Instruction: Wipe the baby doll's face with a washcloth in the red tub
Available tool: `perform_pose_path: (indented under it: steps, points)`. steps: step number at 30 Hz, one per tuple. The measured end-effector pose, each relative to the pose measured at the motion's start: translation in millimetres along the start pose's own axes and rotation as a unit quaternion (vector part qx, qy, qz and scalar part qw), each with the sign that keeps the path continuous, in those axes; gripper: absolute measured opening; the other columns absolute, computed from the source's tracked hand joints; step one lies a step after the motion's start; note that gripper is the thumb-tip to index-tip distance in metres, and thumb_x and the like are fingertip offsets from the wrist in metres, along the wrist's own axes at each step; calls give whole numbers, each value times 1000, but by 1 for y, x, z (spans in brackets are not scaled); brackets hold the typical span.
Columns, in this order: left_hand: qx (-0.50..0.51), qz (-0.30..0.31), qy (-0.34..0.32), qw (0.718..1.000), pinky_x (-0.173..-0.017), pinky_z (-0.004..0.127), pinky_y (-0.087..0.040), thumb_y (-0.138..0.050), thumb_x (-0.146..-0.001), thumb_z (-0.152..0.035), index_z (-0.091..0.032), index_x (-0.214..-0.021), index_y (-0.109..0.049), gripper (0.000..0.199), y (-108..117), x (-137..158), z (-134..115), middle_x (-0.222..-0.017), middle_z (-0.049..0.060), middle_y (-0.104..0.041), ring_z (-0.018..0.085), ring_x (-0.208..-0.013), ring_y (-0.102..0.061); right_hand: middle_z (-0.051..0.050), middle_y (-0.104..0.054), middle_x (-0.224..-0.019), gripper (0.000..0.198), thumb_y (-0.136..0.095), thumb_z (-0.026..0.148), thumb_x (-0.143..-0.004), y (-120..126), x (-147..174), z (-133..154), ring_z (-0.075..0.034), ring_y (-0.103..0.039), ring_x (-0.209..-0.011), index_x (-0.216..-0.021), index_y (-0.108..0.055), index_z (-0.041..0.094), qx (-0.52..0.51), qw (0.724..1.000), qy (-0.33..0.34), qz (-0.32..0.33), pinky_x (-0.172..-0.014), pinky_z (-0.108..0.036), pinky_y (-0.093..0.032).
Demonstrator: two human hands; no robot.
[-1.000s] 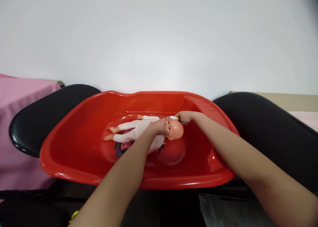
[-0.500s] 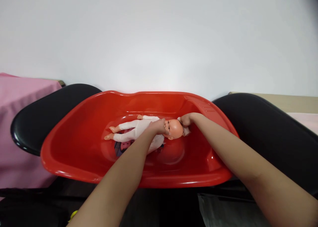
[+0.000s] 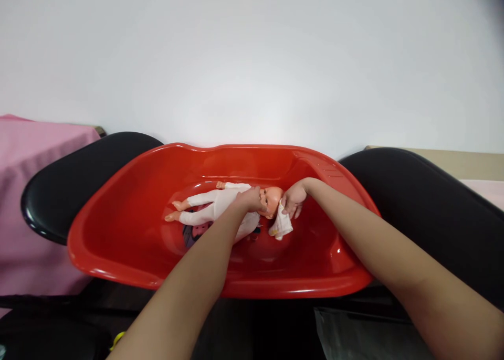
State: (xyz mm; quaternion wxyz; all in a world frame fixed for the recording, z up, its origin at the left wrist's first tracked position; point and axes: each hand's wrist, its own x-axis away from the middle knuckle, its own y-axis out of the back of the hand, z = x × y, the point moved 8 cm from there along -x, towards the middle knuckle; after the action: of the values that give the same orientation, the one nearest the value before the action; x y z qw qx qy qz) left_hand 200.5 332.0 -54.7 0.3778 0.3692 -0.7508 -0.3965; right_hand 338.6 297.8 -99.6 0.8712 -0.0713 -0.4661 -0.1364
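R hand (image 3: pixel 293 199) pinches a small white cloth (image 3: pixel 281 224), grip closed on its top edge, cloth hanging against the side of the doll's head. L hand (image 3: pixel 249 199) clamped on the doll (image 3: pixel 220 205) at neck/chest, pinning it. Doll lies on its back mid-tub (image 3: pixel 118 218), head toward the tub's R end, feet L, in a white suit. Looks mid-wipe: head being done, body seemingly not yet. Black chairs (image 3: pixel 71 176) flank the tub.

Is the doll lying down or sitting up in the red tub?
Lying down: the doll stretches lengthwise along the tub floor, legs out flat.
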Motion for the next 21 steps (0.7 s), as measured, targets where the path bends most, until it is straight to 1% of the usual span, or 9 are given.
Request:
perform_pose_path:
  steps: [2, 5, 7, 8, 10, 13, 15, 18, 21]
  points:
    - [-6, 1, -8, 1000, -70, 30, -46, -80, -67, -42, -19, -111, -59, 53, 0, 0, 0, -108, 9, -72, 23, -84, -65, -13, -73, -110, 70, -91, 53, -58, -2, 3, 14, -21, -72, -100, -108, -69, 11, -46, 997, 54, -18, -89, -30, -60]
    - [-8, -19, -8, 1000, -79, 35, -48, -55, -89, -52, -20, -113, -60, 41, 4, 0, 0, -115, 12, -71, 26, -95, -66, -13, -74, -107, 55, -84, 47, -73, -2, 12, 35, -19, -72, -97, -109, -66, 10, -87, 985, 135, -55, -94, -34, -59]
    - [-7, -16, -11, 1000, -84, 38, -48, -41, -95, -52, -20, -114, -60, 41, 3, 0, 0, -118, 14, -71, 27, -100, -66, -14, -74, -104, 46, -78, 44, -81, -2, 17, 42, -19, -73, -95, -108, -65, 9, -98, 981, 149, -77, -96, -37, -59]
    - [-6, -14, -12, 1000, -85, 38, -48, -40, -95, -52, -20, -115, -59, 42, 3, 0, -1, -119, 14, -70, 28, -101, -66, -15, -74, -104, 44, -76, 43, -83, -3, 18, 43, -19, -73, -95, -108, -65, 9, -99, 982, 141, -83, -95, -37, -59]
    - [-5, -16, -7, 1000, -85, 39, -49, -47, -92, -51, -21, -114, -58, 39, 2, 1, 0, -118, 13, -71, 29, -102, -67, -15, -74, -104, 41, -73, 42, -85, -5, 18, 40, -19, -73, -96, -108, -65, 9, -91, 986, 111, -81, -93, -37, -60]
    - [-1, -18, -4, 1000, -76, 36, -50, -72, -72, -47, -21, -111, -57, 49, 3, 3, -2, -113, 10, -71, 28, -95, -68, -13, -74, -102, 38, -74, 41, -83, -8, 12, 28, -20, -71, -97, -105, -67, 11, -53, 996, 45, -58, -87, -35, -61]
    - [5, -14, -9, 1000, -69, 33, -48, -80, -63, -42, -21, -108, -56, 56, 6, 8, -6, -108, 8, -71, 26, -88, -68, -11, -74, -99, 32, -77, 38, -79, -3, 7, 14, -22, -70, -97, -98, -69, 12, 5, 998, -11, -65, -86, -35, -60]
    - [7, -11, -2, 1000, -70, 33, -48, -82, -64, -40, -20, -108, -56, 55, 13, 16, -11, -109, 8, -71, 26, -89, -67, -9, -73, -91, 25, -83, 30, -69, 13, 4, -2, -25, -69, -97, -86, -72, 16, 108, 985, -73, -113, -89, -35, -58]
    - [6, -1, 4, 1000, -79, 34, -50, -82, -64, -38, -22, -112, -56, 57, 14, 18, -12, -119, 9, -68, 27, -100, -66, -7, -72, -83, 26, -84, 25, -61, 24, 8, -11, -28, -69, -95, -84, -72, 20, 140, 973, -110, -149, -88, -38, -58]
